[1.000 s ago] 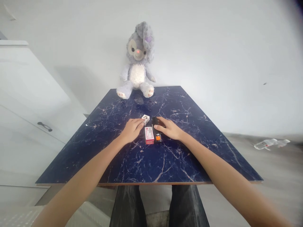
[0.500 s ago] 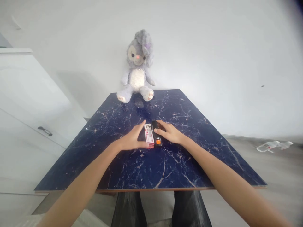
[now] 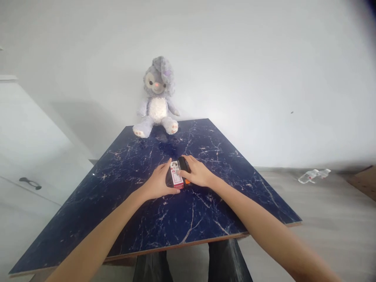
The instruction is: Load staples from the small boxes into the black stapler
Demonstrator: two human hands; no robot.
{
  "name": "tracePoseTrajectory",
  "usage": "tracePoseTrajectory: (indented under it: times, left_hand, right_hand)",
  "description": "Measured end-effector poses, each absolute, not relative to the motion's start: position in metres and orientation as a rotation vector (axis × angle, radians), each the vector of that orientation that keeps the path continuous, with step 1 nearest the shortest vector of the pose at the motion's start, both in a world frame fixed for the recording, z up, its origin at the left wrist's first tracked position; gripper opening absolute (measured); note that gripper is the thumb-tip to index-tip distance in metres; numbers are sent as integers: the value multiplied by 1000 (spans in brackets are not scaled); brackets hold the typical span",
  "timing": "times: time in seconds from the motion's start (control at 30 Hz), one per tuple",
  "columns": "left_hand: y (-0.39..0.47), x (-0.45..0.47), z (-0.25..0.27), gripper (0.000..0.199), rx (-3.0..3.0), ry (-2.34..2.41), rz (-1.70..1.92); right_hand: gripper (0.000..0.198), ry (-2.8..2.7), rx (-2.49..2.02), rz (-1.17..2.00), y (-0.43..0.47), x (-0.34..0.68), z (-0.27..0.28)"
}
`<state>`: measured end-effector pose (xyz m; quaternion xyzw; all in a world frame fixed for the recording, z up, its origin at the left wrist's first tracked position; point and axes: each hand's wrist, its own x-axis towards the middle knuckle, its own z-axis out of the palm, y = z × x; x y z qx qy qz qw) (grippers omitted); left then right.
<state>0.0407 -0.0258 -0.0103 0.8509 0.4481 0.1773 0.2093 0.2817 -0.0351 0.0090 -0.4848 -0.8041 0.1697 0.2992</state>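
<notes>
A small white-and-red box (image 3: pixel 176 178) lies on the dark blue marbled table, right beside a black item with an orange patch (image 3: pixel 187 181). My left hand (image 3: pixel 158 183) spans the box from its left side, with its index finger at the far end and its thumb at the near end. My right hand (image 3: pixel 199 173) closes over the black item from the right, and its thumb reaches across onto the box's top. My right hand covers much of the black item, so I cannot make out its kind.
The table (image 3: pixel 141 231) has a bare wooden front edge. A grey plush rabbit (image 3: pixel 158 107) sits at its back against the white wall. To the left stands a white cabinet (image 3: pixel 32 149) with a dark handle. Clear plastic bottles (image 3: pixel 313 176) lie on the floor at right.
My left hand has closed in on the box's ends. My right thumb has moved left from the black item onto the box. The whole view has shifted and turned slightly.
</notes>
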Motion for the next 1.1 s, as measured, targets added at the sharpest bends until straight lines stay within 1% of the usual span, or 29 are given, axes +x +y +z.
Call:
tracePoseTrajectory:
  times: [0.13,0.27,0.43,0.53,0.63,0.77,0.87,0.93,1.03,1.1]
  left_hand:
    - [-3,67,-13,131,2419,1302,423]
    - [34,108,-13,133,2465,1342,442]
    - [86,185,-13,135,2505,1307,463]
    - [110,237,-14,134,2536,1214,442]
    - [129,274,-16,126,2561,1118,408]
    - [141,286,-23,125,2542,1102,385]
    - [137,279,-26,123,2532,1041,508]
    - [130,274,-25,111,2547,990,614]
    - [114,264,-20,81,2573,983,810]
    - [102,254,-17,65,2582,998,963]
  right_hand:
    - [60,-1992,-1455,357,-27,291,9]
    - [58,-1753,-1579,303,-8,312,4]
    - [47,-1505,-1710,261,20,357,-7]
    - [48,-1367,-1782,150,31,389,-13]
    - [51,-1244,-1842,135,37,412,-18]
    - [54,-1137,-1853,165,42,420,-21]
    - [54,-1085,-1811,193,42,419,-22]
    - [54,-1035,-1779,218,40,419,-21]
    - [54,-966,-1728,247,36,420,-20]
    - [54,-925,-1700,242,34,421,-20]
